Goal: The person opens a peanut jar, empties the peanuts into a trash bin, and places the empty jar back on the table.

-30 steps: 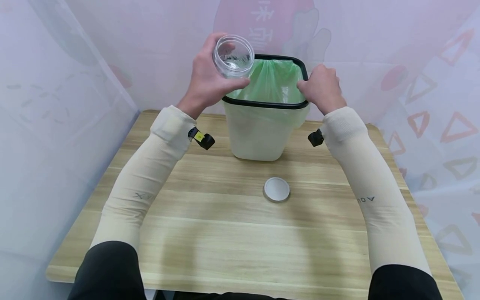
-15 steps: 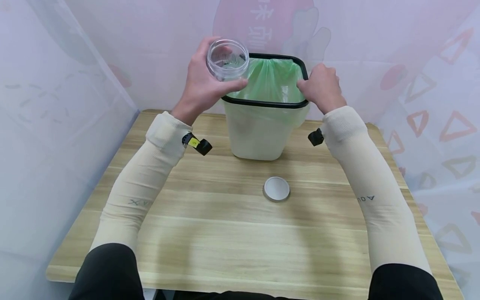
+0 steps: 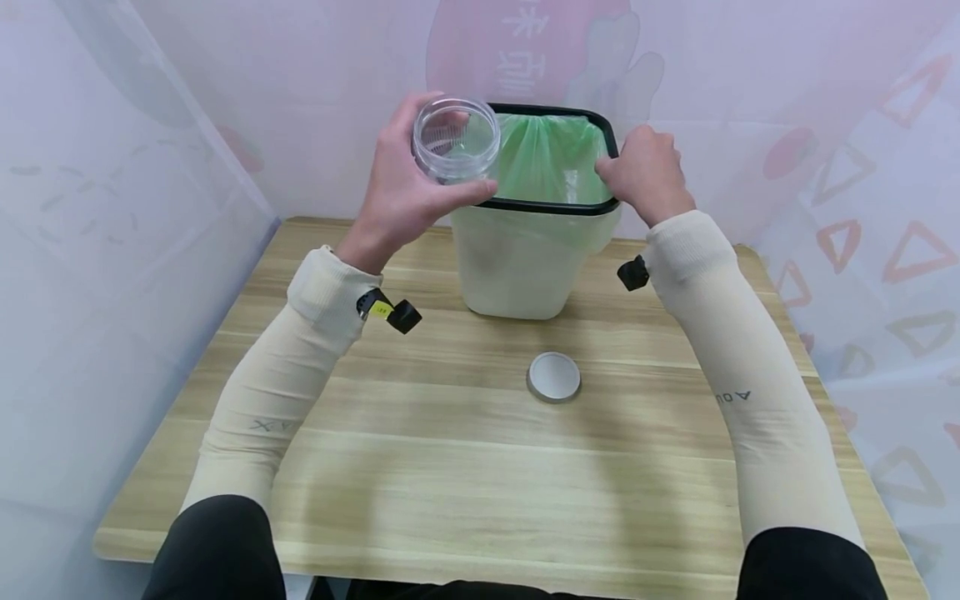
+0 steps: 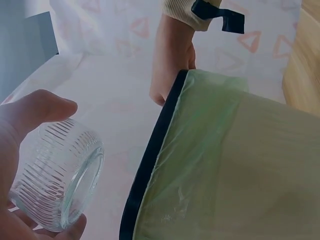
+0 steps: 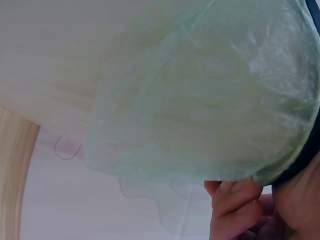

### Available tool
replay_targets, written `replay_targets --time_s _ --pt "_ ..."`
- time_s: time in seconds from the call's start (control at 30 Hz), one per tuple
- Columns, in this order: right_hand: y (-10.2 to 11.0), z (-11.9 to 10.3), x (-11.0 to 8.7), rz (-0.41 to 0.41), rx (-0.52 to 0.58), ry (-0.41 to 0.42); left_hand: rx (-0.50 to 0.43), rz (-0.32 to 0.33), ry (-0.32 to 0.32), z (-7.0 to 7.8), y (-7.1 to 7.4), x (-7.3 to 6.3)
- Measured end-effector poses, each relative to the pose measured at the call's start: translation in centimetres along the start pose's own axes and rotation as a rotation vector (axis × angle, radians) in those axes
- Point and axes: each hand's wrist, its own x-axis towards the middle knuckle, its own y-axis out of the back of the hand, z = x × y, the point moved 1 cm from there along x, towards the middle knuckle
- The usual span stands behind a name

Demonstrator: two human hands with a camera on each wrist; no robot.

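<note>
A clear ribbed jar (image 3: 456,137) is gripped in my left hand (image 3: 405,187), fingers behind it and thumb along its near side. In the head view its round mouth faces me and it overlaps the left end of the trash bin (image 3: 513,271). The left wrist view shows the jar (image 4: 62,172) apart from the bin's black rim (image 4: 150,155). My right hand (image 3: 648,175) grips the rim at the bin's right side; the right wrist view shows its curled fingers (image 5: 235,207) under the edge of the green bag (image 5: 185,115) that lines the bin.
A round pale lid (image 3: 553,377) lies flat on the wooden table (image 3: 480,492) in front of the bin. Printed pale curtains (image 3: 322,108) stand close behind the table and on both sides.
My left hand has moved down and slightly left with the jar, towards me. The right hand keeps its place on the rim, and the bin and lid stay where they were.
</note>
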Motion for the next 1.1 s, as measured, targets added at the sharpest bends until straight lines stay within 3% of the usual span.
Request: replay_targets --time_s 0.3,0.77,1.1 --pt "0.0 0.0 -0.1 0.0 0.002 -0.002 -0.03 -0.021 0.015 -2.1 0.2 -0.5" --pt "0.1 0.1 -0.2 -0.003 0.002 -0.008 -0.06 -0.085 0.018 -3.0 -0.2 -2.7" --pt "0.0 0.1 -0.3 0.002 0.003 0.001 -0.125 -0.063 0.007 -2.5 -0.3 -4.4"
